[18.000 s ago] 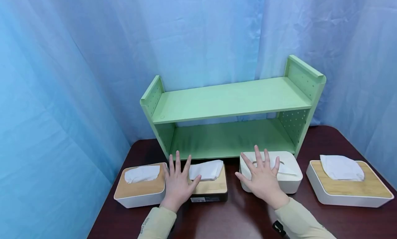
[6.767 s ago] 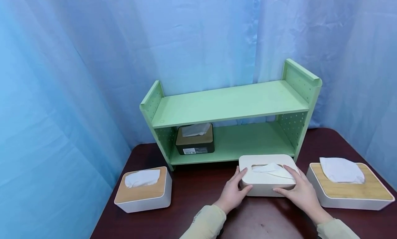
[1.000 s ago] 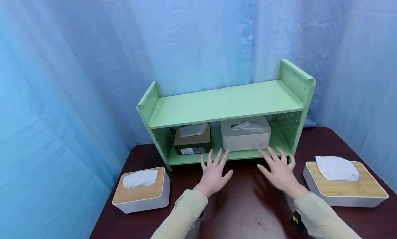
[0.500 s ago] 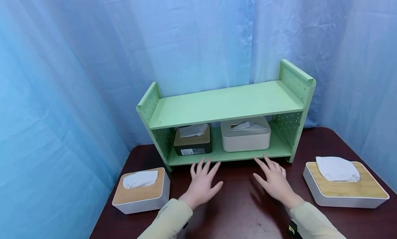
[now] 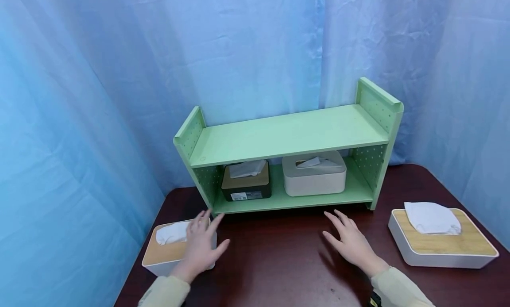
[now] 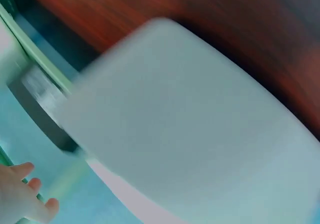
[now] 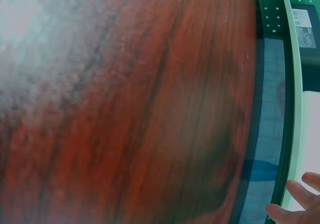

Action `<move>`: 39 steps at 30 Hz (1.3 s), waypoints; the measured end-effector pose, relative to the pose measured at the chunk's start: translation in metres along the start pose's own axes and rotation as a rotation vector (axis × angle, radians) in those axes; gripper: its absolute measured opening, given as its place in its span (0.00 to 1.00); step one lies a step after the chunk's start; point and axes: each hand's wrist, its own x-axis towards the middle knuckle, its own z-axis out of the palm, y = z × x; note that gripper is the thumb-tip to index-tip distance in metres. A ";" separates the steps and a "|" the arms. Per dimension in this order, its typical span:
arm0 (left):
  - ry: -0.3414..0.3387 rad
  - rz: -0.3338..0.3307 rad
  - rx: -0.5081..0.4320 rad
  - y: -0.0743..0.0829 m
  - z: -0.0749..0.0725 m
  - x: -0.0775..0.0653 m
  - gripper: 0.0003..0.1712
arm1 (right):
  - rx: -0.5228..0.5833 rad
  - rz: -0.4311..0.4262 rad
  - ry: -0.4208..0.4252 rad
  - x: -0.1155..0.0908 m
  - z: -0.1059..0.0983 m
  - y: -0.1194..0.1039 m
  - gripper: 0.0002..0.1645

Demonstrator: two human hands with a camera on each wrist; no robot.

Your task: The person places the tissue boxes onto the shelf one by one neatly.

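The white tissue box with wooden lid [image 5: 161,251] stands on the left of the dark red table [image 5: 275,267], lid upward; its long axis runs left to right, with the right end turned slightly to the far side. A white tissue [image 5: 170,233] lies over its slot. The left hand [image 5: 199,249], fingers and thumb spread wide, is over the right part of this box – I cannot tell whether it touches. The right hand [image 5: 352,243] holds nothing, its fingers loosely apart before the green shelf [image 5: 287,136].

On the near face of the dark tissue box [image 5: 264,193] is a white label [image 5: 239,196]; its print is too small for reading.

Half a second ago, the left hand was in front of this dark box; now it has gone leftward. The all-white tissue box [image 5: 314,184], earlier on the table between both hands, now sits on the lower shelf.
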 end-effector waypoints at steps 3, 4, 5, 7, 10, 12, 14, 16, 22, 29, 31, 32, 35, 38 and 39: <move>0.042 -0.051 0.026 -0.025 -0.014 -0.010 0.38 | 0.014 0.001 -0.011 0.000 0.000 0.001 0.33; 0.051 -0.069 0.027 -0.033 -0.019 -0.013 0.38 | 0.020 0.004 -0.018 0.000 -0.001 0.001 0.34; 0.055 -0.091 0.037 -0.040 -0.023 -0.017 0.38 | 0.026 0.008 -0.029 0.000 -0.002 0.001 0.34; 0.042 -0.148 0.034 -0.055 -0.032 -0.024 0.37 | 0.038 0.015 -0.053 0.000 -0.005 0.000 0.36; 0.026 -0.231 0.030 -0.077 -0.043 -0.035 0.37 | 0.043 0.007 -0.073 0.003 -0.006 -0.005 0.39; 0.005 -0.289 0.019 -0.090 -0.049 -0.041 0.37 | 0.048 -0.004 -0.082 0.005 -0.005 -0.009 0.40; -0.027 -0.346 -0.001 -0.100 -0.054 -0.046 0.38 | 0.063 -0.009 -0.093 0.006 -0.004 -0.015 0.42; -0.079 -0.401 -0.022 -0.110 -0.056 -0.049 0.40 | 0.090 -0.002 -0.114 0.008 -0.003 -0.021 0.44; -0.286 -0.514 -0.079 -0.132 -0.050 -0.059 0.47 | 0.174 -0.006 -0.184 0.019 0.004 -0.046 0.51; -0.356 -0.545 -0.134 -0.141 -0.046 -0.058 0.51 | 0.229 -0.066 -0.239 0.039 0.018 -0.081 0.58; -0.359 -0.543 -0.138 -0.142 -0.045 -0.058 0.51 | 0.244 -0.076 -0.256 0.044 0.022 -0.090 0.61; -0.363 -0.545 -0.140 -0.142 -0.044 -0.058 0.51 | 0.254 -0.081 -0.267 0.046 0.023 -0.095 0.61; -0.369 -0.546 -0.140 -0.142 -0.040 -0.059 0.52 | 0.279 -0.092 -0.299 0.050 0.029 -0.106 0.64; -0.369 -0.566 -0.148 -0.141 -0.037 -0.061 0.54 | 0.302 -0.114 -0.330 0.053 0.037 -0.116 0.67; -0.364 -0.567 -0.150 -0.141 -0.036 -0.061 0.54 | 0.307 -0.123 -0.341 0.053 0.039 -0.119 0.67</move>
